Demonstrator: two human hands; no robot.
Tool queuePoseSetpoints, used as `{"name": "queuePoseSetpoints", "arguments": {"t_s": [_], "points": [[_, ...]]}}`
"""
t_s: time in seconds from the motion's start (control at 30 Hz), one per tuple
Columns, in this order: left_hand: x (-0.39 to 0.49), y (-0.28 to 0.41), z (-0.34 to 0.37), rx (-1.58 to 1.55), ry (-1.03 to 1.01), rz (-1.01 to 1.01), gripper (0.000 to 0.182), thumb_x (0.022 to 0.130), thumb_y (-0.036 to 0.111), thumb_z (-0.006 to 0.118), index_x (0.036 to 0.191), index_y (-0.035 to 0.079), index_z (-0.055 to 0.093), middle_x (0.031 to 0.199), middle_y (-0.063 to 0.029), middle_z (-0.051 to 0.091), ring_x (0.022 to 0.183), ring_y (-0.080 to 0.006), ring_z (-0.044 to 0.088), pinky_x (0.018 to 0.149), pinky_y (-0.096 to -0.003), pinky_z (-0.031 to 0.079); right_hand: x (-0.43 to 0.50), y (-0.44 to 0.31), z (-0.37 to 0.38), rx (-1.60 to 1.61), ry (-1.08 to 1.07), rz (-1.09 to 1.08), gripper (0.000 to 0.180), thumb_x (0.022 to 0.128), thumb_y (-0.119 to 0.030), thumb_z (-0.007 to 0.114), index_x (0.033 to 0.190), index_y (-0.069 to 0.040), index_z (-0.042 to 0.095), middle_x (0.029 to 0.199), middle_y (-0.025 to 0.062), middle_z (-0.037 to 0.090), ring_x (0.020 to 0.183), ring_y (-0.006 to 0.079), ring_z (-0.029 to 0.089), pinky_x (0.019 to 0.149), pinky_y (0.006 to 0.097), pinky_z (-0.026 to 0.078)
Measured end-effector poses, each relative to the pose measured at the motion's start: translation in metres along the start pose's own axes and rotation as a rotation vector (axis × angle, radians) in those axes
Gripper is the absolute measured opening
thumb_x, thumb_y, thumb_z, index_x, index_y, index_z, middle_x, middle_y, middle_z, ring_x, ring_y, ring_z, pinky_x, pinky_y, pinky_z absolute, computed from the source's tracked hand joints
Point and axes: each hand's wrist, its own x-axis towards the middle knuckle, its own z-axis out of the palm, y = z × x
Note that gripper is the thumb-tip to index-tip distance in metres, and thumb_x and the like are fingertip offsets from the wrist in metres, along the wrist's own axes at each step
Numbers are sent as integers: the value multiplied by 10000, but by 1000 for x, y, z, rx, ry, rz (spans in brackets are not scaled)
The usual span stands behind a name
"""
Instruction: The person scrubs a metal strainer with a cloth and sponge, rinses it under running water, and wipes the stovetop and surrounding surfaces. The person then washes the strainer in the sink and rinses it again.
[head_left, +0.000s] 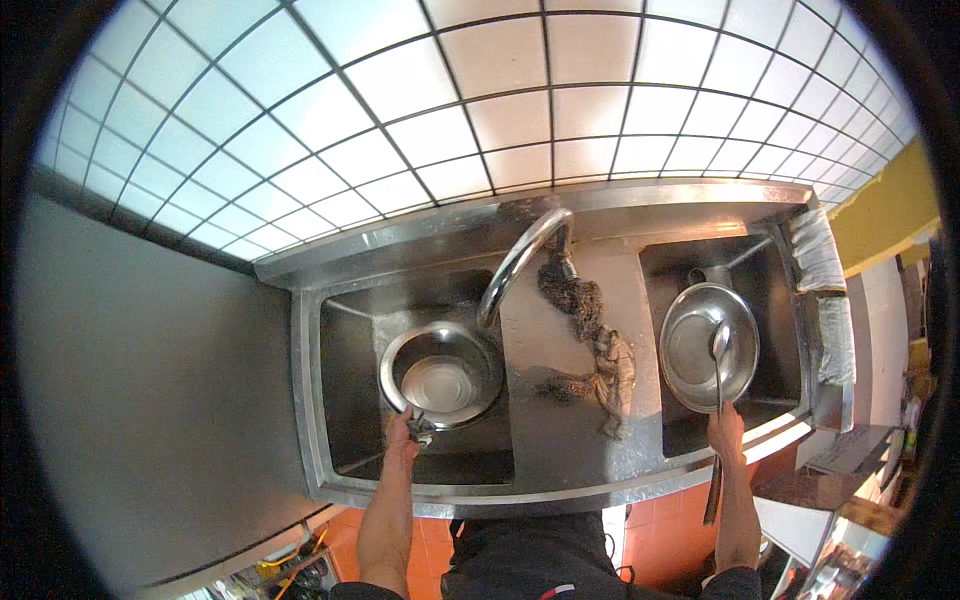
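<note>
My left hand (403, 436) grips a small dark crumpled scrubber or cloth (421, 427) at the near rim of a round steel bowl (439, 379). That bowl sits in the left sink basin (349, 420). In my right hand (726, 435) is a long-handled metal spoon (721, 345), held by its handle, which runs back past my wrist. The spoon's head is over or inside a second steel bowl (686, 352), in the right basin (776, 375); I cannot tell whether it touches the bowl.
A curved chrome faucet (523, 262) arches toward the left basin. Dark scouring mesh (574, 296) and a wet, crumpled cloth (616, 367) lie on the steel divider (555, 427). Folded pale cloths (817, 251) hang over the right edge. A tiled wall (510, 60) stands behind.
</note>
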Motion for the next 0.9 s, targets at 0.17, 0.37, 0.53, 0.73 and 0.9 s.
{"name": "queuePoseSetpoints", "arguments": {"t_s": [0.17,0.37,0.53,0.73,0.9], "points": [[19,-52,-44,303,80,140,332,975,272,601,1195,24,592,1057,-116,648,890,-265,651,702,-466,543,71,25,72,-151,-217,152,339,888,-200,543,1159,3,542,1036,294,666,1029,495,628,873,557,502],[-4,-63,-64,476,150,140,460,963,423,520,1154,18,629,1137,-144,659,1004,-327,658,791,-498,530,105,61,81,-94,-215,222,229,897,-214,579,1026,-37,645,1050,269,639,995,444,611,859,536,481],[-64,-12,14,-123,-21,6,344,968,297,535,1163,25,617,1208,-135,645,1097,-327,629,935,-488,513,77,-17,52,-118,263,-343,298,826,-125,671,1106,-31,638,1134,223,622,1059,413,572,958,473,450],[-42,-5,38,-484,-179,-153,225,904,46,610,1127,17,602,1158,-130,646,1077,-274,627,932,-432,520,70,-210,38,431,275,-590,377,928,-80,605,1293,8,572,1264,234,596,1211,384,554,1058,443,423],[-77,39,147,-249,-177,37,126,944,53,618,1067,25,615,1014,-104,672,907,-232,665,803,-396,548,87,-317,59,492,289,-638,428,951,-126,590,1325,72,521,1388,303,509,1302,445,485,1126,489,366]]}}
